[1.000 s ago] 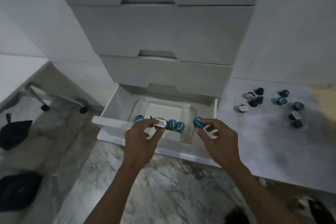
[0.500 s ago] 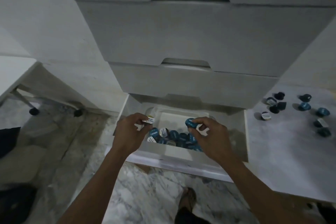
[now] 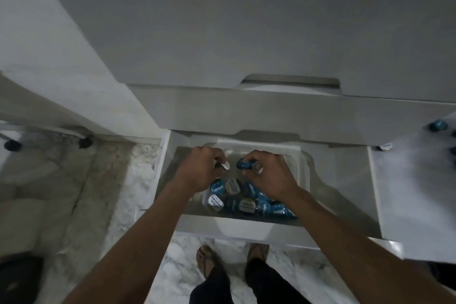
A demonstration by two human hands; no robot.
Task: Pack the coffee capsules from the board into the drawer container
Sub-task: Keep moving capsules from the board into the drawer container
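The bottom drawer [image 3: 246, 229] is pulled out, and a clear plastic container [image 3: 304, 168] sits inside it. Several blue and white-topped coffee capsules [image 3: 243, 201] lie heaped at the container's near side. My left hand [image 3: 197, 171] hovers inside the container, pinching a white-topped capsule [image 3: 225, 165]. Beside it my right hand [image 3: 269, 175] holds a blue capsule [image 3: 244, 164] at the fingertips, above the heap. At the right edge of the frame lies the pale board [image 3: 414, 192], with a blue capsule [image 3: 438, 125] and a white-topped capsule [image 3: 386, 147] near its far end.
Shut drawer fronts [image 3: 271, 111] of the white cabinet overhang the open drawer. My feet [image 3: 232, 261] stand on the marble floor just in front of it. A dark object [image 3: 19, 279] lies on the floor at lower left.
The camera has come in closer and tilted down over the drawer. Both hands have gone from the drawer's front deeper into the container, each still holding its capsule.
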